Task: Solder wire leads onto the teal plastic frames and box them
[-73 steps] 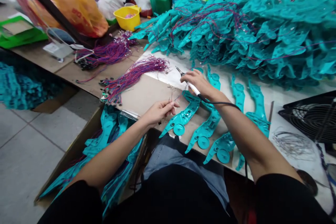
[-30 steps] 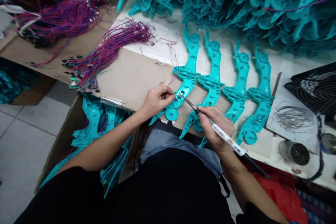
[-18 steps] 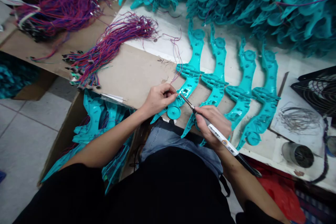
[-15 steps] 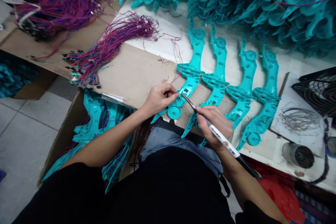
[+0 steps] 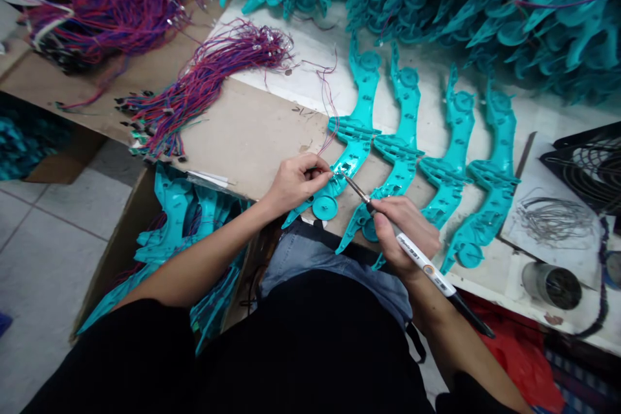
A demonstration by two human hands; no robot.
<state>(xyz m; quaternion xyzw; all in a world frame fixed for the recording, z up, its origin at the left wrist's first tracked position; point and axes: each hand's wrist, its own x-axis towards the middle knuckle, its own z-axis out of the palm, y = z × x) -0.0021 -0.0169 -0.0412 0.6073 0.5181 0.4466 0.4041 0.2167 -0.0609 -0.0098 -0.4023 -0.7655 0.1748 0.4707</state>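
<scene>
My right hand (image 5: pixel 410 229) grips a white and black soldering iron (image 5: pixel 429 272), its metal tip slanting up and left onto the leftmost turquoise plastic part (image 5: pixel 353 155). Beside the tip, my left hand (image 5: pixel 297 182) is closed in a pinch on a thin wire (image 5: pixel 330 100), one of a few red and purple strands looping over that part. The exact spot where tip and wire end meet is too small to make out. To the right, more turquoise parts of the same shape (image 5: pixel 398 149) lie in a row, each with a round disc near its ends.
Bundled red and purple wires (image 5: pixel 208 77) lie on the cardboard at left. A large heap of turquoise parts (image 5: pixel 436 6) fills the back. At right are a black fan (image 5: pixel 592 155), thin wire on paper (image 5: pixel 553 220) and a metal can (image 5: pixel 550 286). A box of parts (image 5: pixel 169 233) stands below left.
My right hand and the soldering iron have shifted slightly right and down, the tip still at the leftmost part. That part has slid a little right; my left hand keeps its pinch.
</scene>
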